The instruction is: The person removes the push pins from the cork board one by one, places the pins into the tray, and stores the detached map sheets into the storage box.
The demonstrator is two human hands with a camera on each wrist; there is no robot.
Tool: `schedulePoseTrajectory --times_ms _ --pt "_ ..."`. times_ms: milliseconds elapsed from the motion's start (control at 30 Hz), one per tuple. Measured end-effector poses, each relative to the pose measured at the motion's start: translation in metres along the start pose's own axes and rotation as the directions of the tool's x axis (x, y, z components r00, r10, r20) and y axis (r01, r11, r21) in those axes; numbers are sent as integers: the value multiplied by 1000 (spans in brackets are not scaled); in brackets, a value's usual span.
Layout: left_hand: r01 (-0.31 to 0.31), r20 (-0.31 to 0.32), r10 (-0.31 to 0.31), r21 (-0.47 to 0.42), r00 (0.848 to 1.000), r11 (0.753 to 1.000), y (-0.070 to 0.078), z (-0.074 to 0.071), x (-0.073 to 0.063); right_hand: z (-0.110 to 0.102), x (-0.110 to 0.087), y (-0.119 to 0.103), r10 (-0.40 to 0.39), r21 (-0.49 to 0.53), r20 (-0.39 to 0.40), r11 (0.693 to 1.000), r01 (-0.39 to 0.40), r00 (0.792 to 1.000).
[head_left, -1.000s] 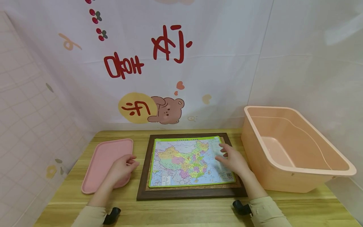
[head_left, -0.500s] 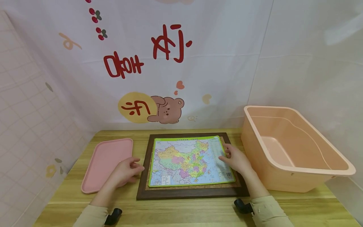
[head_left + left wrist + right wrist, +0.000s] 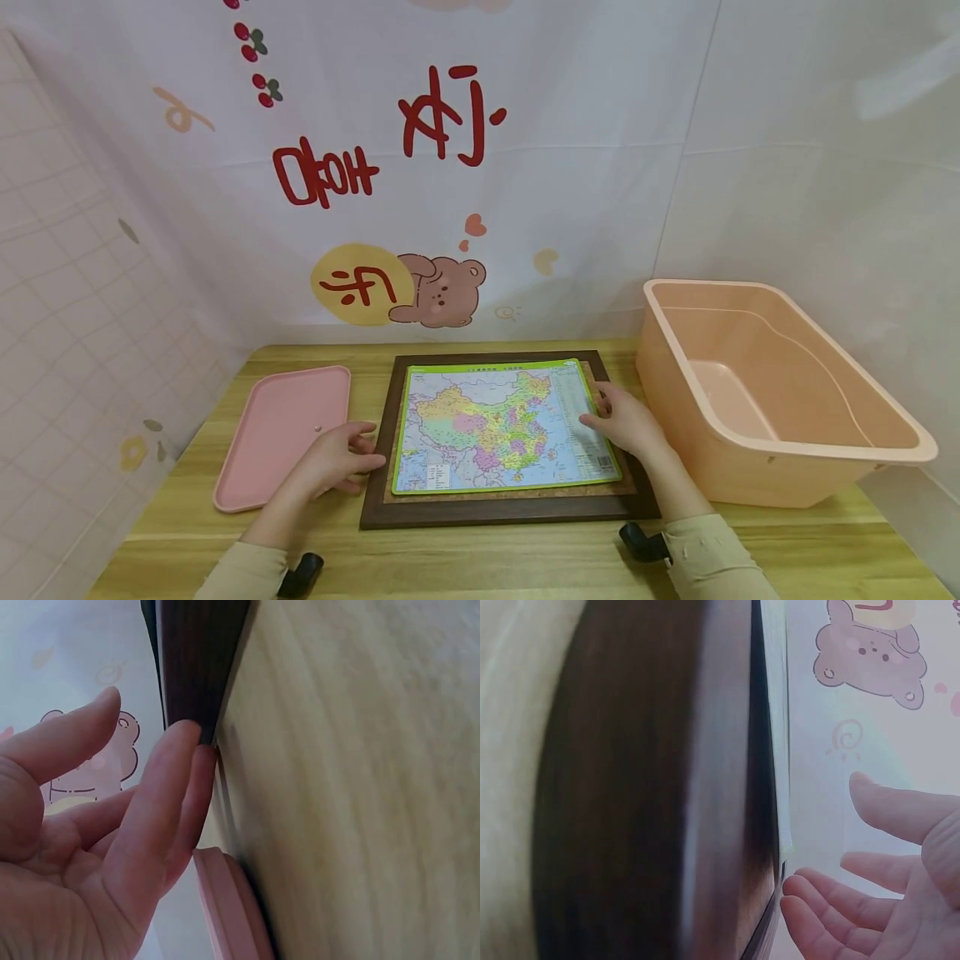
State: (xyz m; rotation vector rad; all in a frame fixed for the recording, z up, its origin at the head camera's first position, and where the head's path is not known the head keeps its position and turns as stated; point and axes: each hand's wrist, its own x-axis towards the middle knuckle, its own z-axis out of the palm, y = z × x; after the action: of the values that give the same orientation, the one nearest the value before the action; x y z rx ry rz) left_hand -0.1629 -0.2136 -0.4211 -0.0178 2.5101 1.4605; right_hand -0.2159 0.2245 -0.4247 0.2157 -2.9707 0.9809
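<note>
A laminated map [image 3: 480, 425] with a green border lies on the cork inside a dark wooden frame [image 3: 510, 511]. My left hand [image 3: 336, 458] is at the frame's left edge, fingers loosely bent and thumb apart. In the left wrist view its fingertips [image 3: 184, 735] are right at the corner of the dark frame, and nothing is gripped. At the opposite side, my right hand [image 3: 628, 421] hovers by the map's right edge with thumb and fingers spread. The right wrist view shows its fingertips [image 3: 795, 885] close to the edge of the map and frame.
A pink tray [image 3: 273, 408] stands left of the frame, partly under the left forearm. On the right, a large peach basin [image 3: 675, 408] stands beside the right arm. A printed cloth [image 3: 570, 167] hangs behind the wooden table [image 3: 465, 562].
My left hand has moved right and nearer, from over the pink tray to the frame's left edge. My right hand has shifted slightly right, off the map's face to its edge. The map has stayed put.
</note>
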Motion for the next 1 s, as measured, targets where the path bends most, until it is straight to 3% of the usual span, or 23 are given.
schedulePoseTrajectory --times_ms 400,667,1000 --pt "16 -33 -15 21 999 1000 -3 6 0 0 0 0 17 -23 54 1000 -16 998" --pt "18 -46 -17 32 999 999 -5 9 1 2 2 1 -26 -13 55 1000 26 998" --pt "13 -44 -12 39 999 999 -3 10 1 2 2 4 -19 6 67 1000 19 998"
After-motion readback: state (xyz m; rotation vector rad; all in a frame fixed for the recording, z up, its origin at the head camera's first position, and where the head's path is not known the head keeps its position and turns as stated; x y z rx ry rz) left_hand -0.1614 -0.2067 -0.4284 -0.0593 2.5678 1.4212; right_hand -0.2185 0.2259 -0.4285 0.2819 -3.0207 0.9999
